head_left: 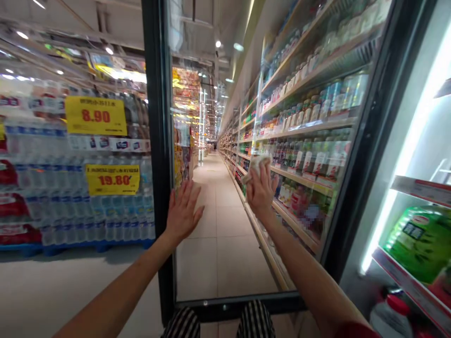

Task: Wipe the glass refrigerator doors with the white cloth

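Observation:
A black-framed glass door (207, 263) of a display fridge stands swung out in front of me. My left hand (183, 211) lies flat against the glass beside the door's left frame, its fingers spread and nothing in it. Higher and to the right, my right hand (261, 190) presses a crumpled whitish cloth (259, 164) to the pane. Its fingers cover part of the cloth. Through the glass, or mirrored in it, run long shelves of bottles (317, 110) and a tiled aisle.
On the left are stacked packs of bottled water (123, 213) on a blue pallet (70, 247), with yellow price signs (96, 116). At right, lit fridge shelves hold a large green bottle (417, 241) and a red-capped bottle (391, 319). Striped-clad knees (255, 321) sit below the door.

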Demonstrator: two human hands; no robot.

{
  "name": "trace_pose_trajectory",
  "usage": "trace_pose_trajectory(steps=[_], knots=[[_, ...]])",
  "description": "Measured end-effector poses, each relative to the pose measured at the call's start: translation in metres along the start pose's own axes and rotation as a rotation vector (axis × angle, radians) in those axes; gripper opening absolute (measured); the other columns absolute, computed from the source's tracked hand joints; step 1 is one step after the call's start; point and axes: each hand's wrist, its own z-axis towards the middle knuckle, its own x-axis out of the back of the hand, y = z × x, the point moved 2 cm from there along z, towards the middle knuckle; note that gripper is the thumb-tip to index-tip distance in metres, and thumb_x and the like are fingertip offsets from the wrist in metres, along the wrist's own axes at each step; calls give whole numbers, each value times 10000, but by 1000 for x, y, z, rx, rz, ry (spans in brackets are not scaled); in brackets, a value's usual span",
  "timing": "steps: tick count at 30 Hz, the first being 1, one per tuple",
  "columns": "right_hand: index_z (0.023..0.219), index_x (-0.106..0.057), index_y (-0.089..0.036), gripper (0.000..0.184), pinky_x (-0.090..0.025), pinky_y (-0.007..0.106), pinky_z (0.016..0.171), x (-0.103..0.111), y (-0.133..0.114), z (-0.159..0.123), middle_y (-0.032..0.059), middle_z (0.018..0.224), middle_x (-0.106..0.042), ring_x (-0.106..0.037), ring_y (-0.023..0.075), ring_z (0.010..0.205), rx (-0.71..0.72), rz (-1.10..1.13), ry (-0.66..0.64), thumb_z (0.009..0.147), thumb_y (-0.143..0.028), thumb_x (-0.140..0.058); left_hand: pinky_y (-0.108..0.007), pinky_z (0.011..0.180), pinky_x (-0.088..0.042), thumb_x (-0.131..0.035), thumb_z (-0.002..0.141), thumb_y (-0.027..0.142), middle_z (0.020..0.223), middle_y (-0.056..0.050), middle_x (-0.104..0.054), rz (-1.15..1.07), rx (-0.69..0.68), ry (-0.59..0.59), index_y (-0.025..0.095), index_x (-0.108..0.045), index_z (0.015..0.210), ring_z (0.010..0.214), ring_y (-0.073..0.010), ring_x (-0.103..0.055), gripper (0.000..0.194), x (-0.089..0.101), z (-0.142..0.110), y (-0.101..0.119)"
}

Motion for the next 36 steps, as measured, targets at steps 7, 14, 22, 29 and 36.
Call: trace_pose_trajectory(steps=[7, 14, 22, 29, 36], knots=[[1191, -526, -253, 389, -42, 476, 1117, -3, -24, -9, 43, 1352, -471, -222, 189, 1364, 471, 75, -202, 812, -203, -455, -445, 1101, -157, -452, 856, 295, 1446, -116, -287, 52, -40, -3, 201, -225, 1402, 1369, -226, -173, 599, 4, 2, 0], [1264, -467, -185, 431, -115, 517, 1089, -1, -10, 22, 132, 1416, -366, -195, 247, 1370, 42, -35, 18, 837, -220, -420, -456, 1102, -150, -460, 852, 281, 1438, -125, -298, 59, -30, 13, 193, -197, 1410, 1373, -230, -153, 623, 3, 0, 0], [1266, -464, -218, 444, -102, 520, 1094, 1, 3, -8, 107, 1389, -412, -219, 226, 1364, 208, 1, -24, 824, -203, -434, -452, 1106, -142, -472, 850, 289, 1442, -118, -290, 58, -22, 11, 207, -178, 1414, 1371, -227, -162, 642, 1, 1, 1], [1224, -505, -240, 423, -102, 483, 1110, 7, 13, -23, 76, 1346, -472, -255, 210, 1351, 387, 33, -151, 806, -190, -466, -481, 1100, -130, -474, 850, 293, 1451, -143, -263, 65, 9, 11, 182, -185, 1410, 1376, -236, -141, 640, -1, 0, 4], [1278, -451, -153, 436, -211, 505, 1057, 15, 54, -6, 179, 1403, -366, -242, 258, 1353, -127, -116, 168, 849, -221, -410, -515, 1090, -112, -494, 834, 307, 1445, -177, -262, 52, 22, 5, 156, -362, 1331, 1381, -266, -90, 536, 2, 11, 28]])
